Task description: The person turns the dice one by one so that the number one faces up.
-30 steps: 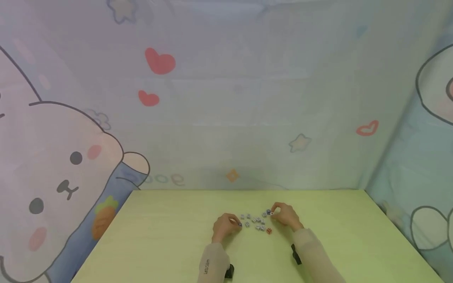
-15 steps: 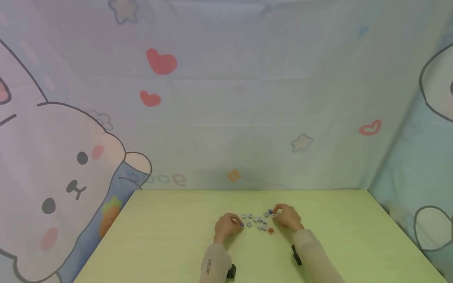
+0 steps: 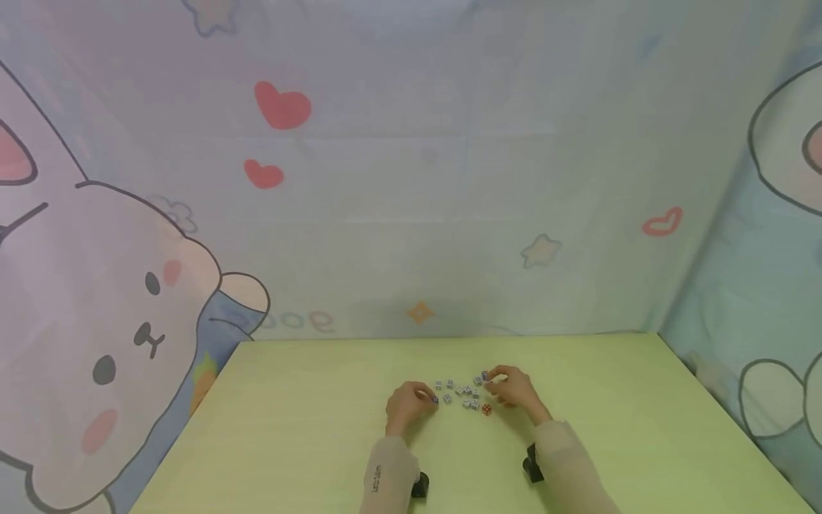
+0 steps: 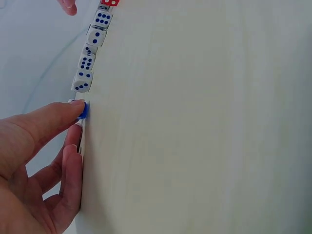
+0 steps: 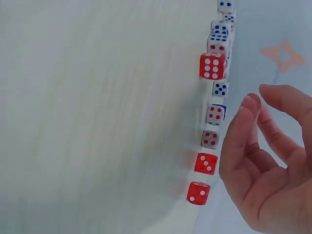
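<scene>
My left hand [image 3: 404, 407] lies at the left end of a group of small dice, pinching a blue die [image 4: 84, 110] between thumb and fingers. In the left wrist view, its thumb tip covers much of that die. My right hand [image 3: 514, 389] hovers at the group's right end with its thumb and fingertips apart and nothing between them. Beside it in the right wrist view are a white die with red pips [image 5: 215, 115], a greyish die [image 5: 210, 139] and two red dice [image 5: 206, 163], in a line. A blue die [image 3: 485, 375] sits by its fingertips in the head view.
Several white dice [image 3: 467, 390] are scattered between the hands. A red die [image 3: 486, 409] sits on their near side. The pale yellow-green table [image 3: 289, 428] reaches back to a printed cloth backdrop [image 3: 385, 178]. Black wrist cameras [image 3: 533, 464] hang below both sleeves.
The right hand's fingers have spread and drawn off a small white die that was at its fingertips. The left hand keeps its pinch on the blue die. The head view has shifted slightly.
</scene>
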The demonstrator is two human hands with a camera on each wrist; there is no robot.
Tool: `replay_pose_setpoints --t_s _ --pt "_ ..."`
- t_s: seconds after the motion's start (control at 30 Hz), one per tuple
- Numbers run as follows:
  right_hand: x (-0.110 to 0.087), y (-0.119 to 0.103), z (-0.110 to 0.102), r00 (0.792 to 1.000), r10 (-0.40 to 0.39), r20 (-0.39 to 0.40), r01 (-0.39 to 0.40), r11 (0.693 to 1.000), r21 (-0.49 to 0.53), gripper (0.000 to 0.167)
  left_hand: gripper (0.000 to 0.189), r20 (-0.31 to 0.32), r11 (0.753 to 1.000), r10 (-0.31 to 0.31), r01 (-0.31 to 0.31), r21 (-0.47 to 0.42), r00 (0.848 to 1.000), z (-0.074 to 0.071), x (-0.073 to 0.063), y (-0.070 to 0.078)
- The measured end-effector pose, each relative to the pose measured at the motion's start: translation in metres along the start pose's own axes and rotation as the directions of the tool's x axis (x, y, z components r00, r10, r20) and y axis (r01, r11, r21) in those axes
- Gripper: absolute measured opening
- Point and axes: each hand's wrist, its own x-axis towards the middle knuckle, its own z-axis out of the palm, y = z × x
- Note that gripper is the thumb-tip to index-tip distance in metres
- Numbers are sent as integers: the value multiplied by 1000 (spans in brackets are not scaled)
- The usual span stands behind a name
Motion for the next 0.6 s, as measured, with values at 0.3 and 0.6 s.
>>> replay_pose_setpoints --t_s 0.3,0.6 --pt "-8 5 4 1000 1 -10 -1 1000 -9 19 15 -22 1000 2 -2 -5 1000 2 0 -3" --pt "-12 14 11 1000 -16 0 16 999 35 19 15 -25 1000 4 -5 -26 1000 3 -3 -4"
